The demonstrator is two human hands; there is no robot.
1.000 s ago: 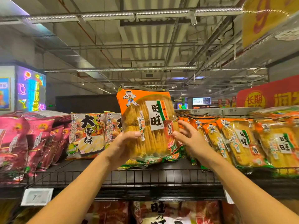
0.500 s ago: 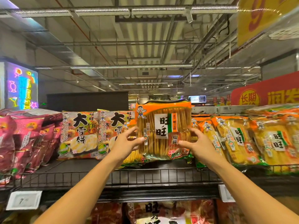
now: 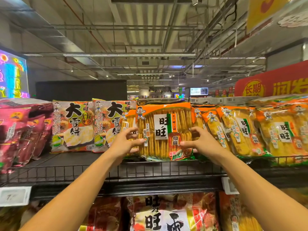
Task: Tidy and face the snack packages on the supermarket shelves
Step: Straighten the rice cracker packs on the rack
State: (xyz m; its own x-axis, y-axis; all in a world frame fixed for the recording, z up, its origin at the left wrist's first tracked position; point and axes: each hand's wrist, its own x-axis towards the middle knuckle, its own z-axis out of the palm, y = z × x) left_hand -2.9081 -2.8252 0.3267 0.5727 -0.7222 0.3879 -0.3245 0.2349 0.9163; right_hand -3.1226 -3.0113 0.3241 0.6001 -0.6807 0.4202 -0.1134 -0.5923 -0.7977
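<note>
Orange cracker pack [image 3: 164, 130]: it stands upright on the top shelf [image 3: 83, 161], face toward you, its bottom edge just behind the wire front rail [image 3: 150, 170], in the middle of the row.
Your left hand [image 3: 124, 144]: it holds the pack's left edge, thumb lying across the front near the lower left, fingers curled loosely at the side.
Your right hand [image 3: 202, 144]: it holds the pack's right edge, thumb on the front by the red label, fingers bent around the side.
Both hands: partly closed on the one pack, one at each side.
Left neighbours: two snow-cracker bags [image 3: 73, 125] with large black characters stand just left of your left hand, faces forward; another orange pack sits partly hidden behind your left hand.
Far left: dark red bags [image 3: 21, 130] lean in a slanted stack.
Right neighbours: a row of matching orange packs [image 3: 240, 129] runs to the right, each tilted and overlapping the next.
Below: red and orange bags [image 3: 166, 214] fill the lower shelf.
Price tags: a white tag [image 3: 14, 195] hangs on the shelf edge at left; its print is too blurred to read.
</note>
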